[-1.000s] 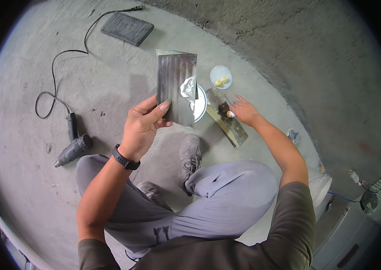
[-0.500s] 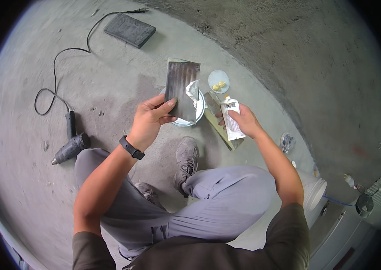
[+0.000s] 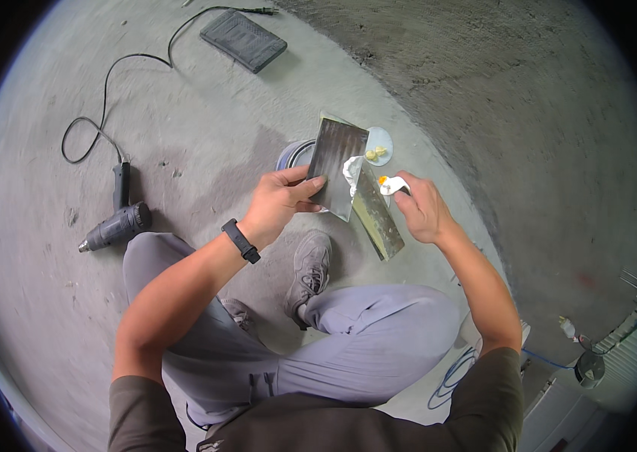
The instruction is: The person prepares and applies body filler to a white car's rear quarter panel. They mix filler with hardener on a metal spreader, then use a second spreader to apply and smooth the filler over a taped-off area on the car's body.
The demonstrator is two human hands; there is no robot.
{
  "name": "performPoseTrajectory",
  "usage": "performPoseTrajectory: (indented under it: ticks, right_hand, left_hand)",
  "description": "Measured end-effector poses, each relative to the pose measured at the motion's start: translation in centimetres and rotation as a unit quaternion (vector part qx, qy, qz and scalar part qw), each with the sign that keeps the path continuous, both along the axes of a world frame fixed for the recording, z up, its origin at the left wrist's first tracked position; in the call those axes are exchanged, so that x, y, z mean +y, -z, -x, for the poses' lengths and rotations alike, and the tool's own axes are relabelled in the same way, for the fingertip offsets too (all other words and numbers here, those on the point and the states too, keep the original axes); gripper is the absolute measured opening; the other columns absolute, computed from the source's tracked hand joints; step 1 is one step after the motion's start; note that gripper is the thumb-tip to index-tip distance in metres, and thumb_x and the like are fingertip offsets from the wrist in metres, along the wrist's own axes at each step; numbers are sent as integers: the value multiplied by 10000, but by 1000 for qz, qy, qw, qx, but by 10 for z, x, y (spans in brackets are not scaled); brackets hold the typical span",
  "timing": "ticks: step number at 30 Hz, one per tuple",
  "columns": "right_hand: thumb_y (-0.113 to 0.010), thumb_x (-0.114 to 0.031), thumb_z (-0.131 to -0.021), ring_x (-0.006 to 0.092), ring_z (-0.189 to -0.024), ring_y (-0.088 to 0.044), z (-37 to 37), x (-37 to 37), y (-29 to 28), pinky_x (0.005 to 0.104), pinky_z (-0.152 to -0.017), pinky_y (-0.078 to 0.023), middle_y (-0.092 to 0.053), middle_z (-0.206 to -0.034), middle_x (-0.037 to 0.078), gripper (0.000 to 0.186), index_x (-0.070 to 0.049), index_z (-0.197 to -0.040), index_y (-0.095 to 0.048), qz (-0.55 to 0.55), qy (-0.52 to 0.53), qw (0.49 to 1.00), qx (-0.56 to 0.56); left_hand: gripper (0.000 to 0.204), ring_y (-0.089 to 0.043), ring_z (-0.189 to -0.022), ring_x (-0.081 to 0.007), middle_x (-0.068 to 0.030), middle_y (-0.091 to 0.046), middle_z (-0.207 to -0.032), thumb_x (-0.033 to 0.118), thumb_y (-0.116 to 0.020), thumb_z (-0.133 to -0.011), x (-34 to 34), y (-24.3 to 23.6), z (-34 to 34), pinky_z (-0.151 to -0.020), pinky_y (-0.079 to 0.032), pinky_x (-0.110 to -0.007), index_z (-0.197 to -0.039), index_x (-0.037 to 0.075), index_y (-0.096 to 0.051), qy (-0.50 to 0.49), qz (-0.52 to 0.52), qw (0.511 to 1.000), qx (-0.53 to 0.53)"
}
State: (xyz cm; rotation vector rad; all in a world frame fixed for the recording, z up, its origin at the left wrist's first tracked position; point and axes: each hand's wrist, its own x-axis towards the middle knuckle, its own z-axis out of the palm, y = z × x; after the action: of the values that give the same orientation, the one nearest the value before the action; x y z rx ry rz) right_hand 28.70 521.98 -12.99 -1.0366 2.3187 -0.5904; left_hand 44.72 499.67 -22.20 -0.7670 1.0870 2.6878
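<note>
— We are gripping the flat steel plate [image 3: 336,167] by its lower edge, left hand [image 3: 279,202] fingers clamped on it above the tin [image 3: 294,154]; it is looking stiff and thin.

— And our right hand [image 3: 422,209] is pinching the small putty knife [image 3: 392,185] shut, carrying soft, sticky paste.

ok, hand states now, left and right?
Left hand: closed on metal plate.
Right hand: closed on small white tube.
</note>
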Motion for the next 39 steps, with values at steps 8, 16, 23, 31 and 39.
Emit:
performPoseTrajectory:
  ticks: [8, 16, 23, 31, 39]
  right_hand:
    - [-568, -221, -1004, 477, -593, -548, -10, -17, -5, 495, -565, -435, -552, -614, 240, 300, 7, -810, -575, -54, -35, 988, 142]
    - [-651, -232, -941, 435, -613, -663, -15, -25, -2, 516, -587, -521, -662, -667, 235, 295, 63, -954, -659, -71, -83, 969, 220]
    - [-661, -227, -953, 421, -582, -661, -21, -28, -7, 506, -563, -528, -664, -664, 219, 283, 55, -948, -649, -66, -102, 960, 252]
    - [-652, -204, -953, 409, -570, -663, -26, -29, -8, 501, -548, -533, -673, -679, 213, 244, 40, -962, -654, -45, -119, 954, 273]
    - [-628, -243, -998, 410, -596, -655, -25, -30, -18, 478, -580, -537, -678, -693, 188, 268, 24, -988, -652, -11, -107, 960, 259]
  left_hand:
    - [277, -677, -885, -126, -48, -719, -1048, 134, -694, -1021, 5, -11, -4, -787, -596, -303, -1231, -46, -703, 14, -27, 999, 11]
    - [230, -672, -869, -118, -38, -717, -1044, 112, -683, -1026, 8, -17, -9, -773, -595, -295, -1203, -29, -720, 7, -57, 998, 23]
    - [207, -657, -879, -114, -29, -696, -1038, 114, -673, -1033, 7, -20, -12, -783, -596, -295, -1176, -28, -723, 5, -75, 997, 26]
    - [170, -662, -867, -112, -26, -699, -1030, 110, -672, -1033, 7, -23, -14, -778, -600, -291, -1147, -3, -731, -9, -92, 995, 27]
    - [137, -655, -870, -117, -25, -695, -1019, 114, -678, -1028, 7, -20, -16, -789, -593, -293, -1100, 12, -737, -12, -111, 993, 26]
